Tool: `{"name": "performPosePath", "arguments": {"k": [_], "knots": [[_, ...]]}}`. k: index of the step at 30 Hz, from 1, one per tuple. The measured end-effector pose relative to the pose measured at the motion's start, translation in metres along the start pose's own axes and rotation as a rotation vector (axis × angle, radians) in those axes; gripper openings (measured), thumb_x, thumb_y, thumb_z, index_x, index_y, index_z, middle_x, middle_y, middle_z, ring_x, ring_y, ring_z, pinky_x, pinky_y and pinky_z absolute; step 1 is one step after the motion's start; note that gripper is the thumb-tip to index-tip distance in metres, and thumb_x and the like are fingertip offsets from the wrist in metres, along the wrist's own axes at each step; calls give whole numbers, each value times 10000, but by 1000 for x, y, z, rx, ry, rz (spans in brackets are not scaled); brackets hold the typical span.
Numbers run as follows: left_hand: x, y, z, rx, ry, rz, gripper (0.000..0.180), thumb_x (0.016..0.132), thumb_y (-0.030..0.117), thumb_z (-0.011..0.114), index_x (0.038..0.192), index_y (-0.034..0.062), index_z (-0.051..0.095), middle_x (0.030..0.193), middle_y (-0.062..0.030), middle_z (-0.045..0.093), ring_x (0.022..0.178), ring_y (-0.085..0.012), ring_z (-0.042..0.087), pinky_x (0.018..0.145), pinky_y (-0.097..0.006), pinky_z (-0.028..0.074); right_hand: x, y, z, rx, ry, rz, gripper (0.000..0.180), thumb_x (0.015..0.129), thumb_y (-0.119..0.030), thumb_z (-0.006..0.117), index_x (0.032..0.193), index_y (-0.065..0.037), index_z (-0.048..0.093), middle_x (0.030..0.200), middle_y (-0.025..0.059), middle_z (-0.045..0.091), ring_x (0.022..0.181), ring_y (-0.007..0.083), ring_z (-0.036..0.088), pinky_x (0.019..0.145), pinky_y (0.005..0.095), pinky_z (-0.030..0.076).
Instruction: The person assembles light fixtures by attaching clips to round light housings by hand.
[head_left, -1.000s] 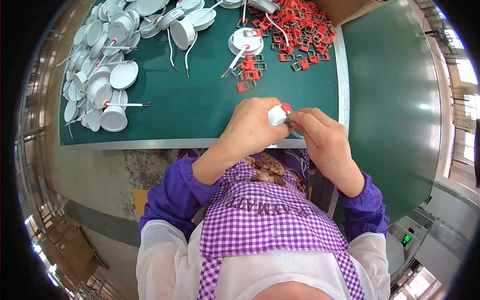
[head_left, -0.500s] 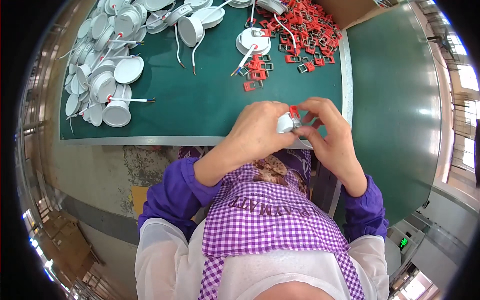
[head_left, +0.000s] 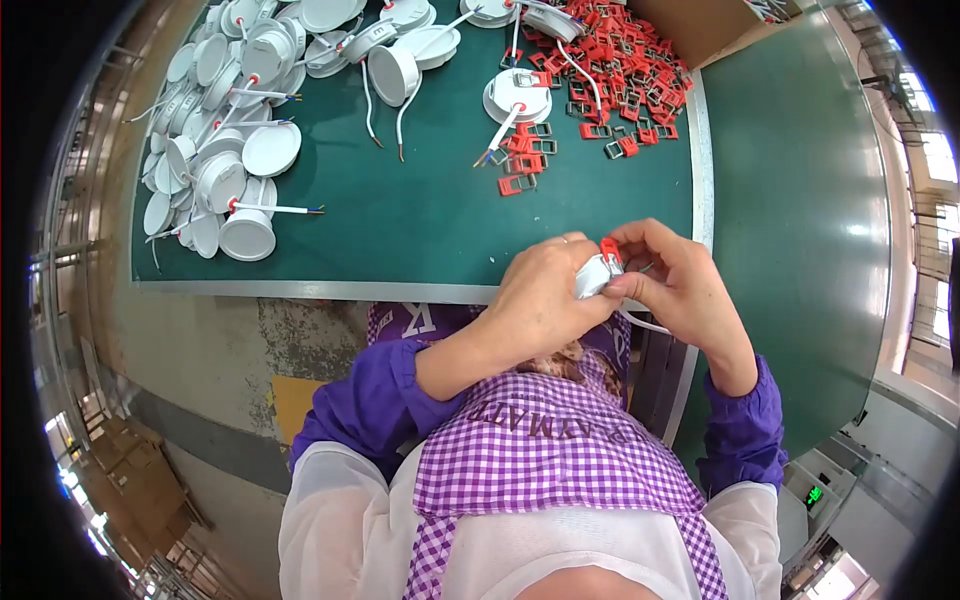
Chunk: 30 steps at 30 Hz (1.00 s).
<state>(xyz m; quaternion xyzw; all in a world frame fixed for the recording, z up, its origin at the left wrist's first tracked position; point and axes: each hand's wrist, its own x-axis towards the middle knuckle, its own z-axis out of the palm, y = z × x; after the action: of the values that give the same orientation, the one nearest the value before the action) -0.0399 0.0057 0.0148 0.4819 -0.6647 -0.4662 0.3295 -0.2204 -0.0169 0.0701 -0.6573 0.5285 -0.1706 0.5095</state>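
Note:
A white round downlight [head_left: 591,280] is gripped in my left hand [head_left: 545,300], over the near edge of the table. My right hand [head_left: 690,290] pinches a red spring clip [head_left: 609,250] with metal wire against the rim of that downlight, thumb and fingers closed about it. Whether the clip is fully seated I cannot tell. Part of the light's white cable [head_left: 645,323] curves out below my right hand. My fingers hide most of the light's body.
White downlights with cables [head_left: 247,235] lie piled at the left of the green table [head_left: 400,240]. Another light [head_left: 517,100] bears a red clip. Loose red clips [head_left: 640,80] are heaped far right, beside a cardboard box [head_left: 690,30]. A second green surface [head_left: 790,220] adjoins on the right.
The view has shifted slightly. Both hands, still holding the downlight and the clip, have come a little nearer to me and to the right. More of the cable shows.

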Motion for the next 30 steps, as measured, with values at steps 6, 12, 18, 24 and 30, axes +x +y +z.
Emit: {"name": "performPosePath", "arguments": {"k": [6, 12, 18, 24, 30], "knots": [[12, -21, -46, 77, -157, -90, 323, 771, 188, 771, 1021, 9, 674, 852, -87, 625, 712, -170, 593, 636, -312, 480, 16, 6, -62, -52, 161, -85, 304, 897, -79, 632, 1185, 10, 595, 958, 46, 663, 827, 122, 633, 710, 261, 523], [59, -50, -92, 501, 366, 71, 544, 790, 255, 775, 1242, 20, 584, 1056, -136, 617, 867, -227, 593, 760, -337, 495, 56, -38, -177, 42, 888, -614, 372, 977, -185, 586, 1300, -5, 548, 1146, 153, 652, 991, 199, 669, 842, 286, 544], [104, -85, -80, 641, 446, 292, 829, 712, 391, 808, 1288, -101, 473, 1196, -247, 535, 1098, -403, 496, 971, -460, 407, 115, -35, -48, -169, 457, -419, 182, 899, -181, 654, 999, -41, 714, 857, 63, 706, 731, 146, 669, 651, 268, 513], [126, -85, -65, 635, 440, 161, 706, 627, 336, 857, 1195, 26, 574, 1171, -207, 547, 1095, -382, 488, 945, -459, 408, 192, -7, 11, -704, 431, -387, 167, 820, -178, 668, 901, -34, 694, 938, 186, 654, 835, 364, 655, 718, 465, 527], [124, -81, -65, 466, 441, 170, 620, 634, 239, 848, 1135, 34, 547, 1161, -197, 549, 1082, -385, 517, 915, -456, 446, 197, -3, 18, -817, 391, -442, 143, 748, -95, 677, 855, -11, 633, 869, 206, 640, 824, 374, 650, 719, 456, 533]]}}
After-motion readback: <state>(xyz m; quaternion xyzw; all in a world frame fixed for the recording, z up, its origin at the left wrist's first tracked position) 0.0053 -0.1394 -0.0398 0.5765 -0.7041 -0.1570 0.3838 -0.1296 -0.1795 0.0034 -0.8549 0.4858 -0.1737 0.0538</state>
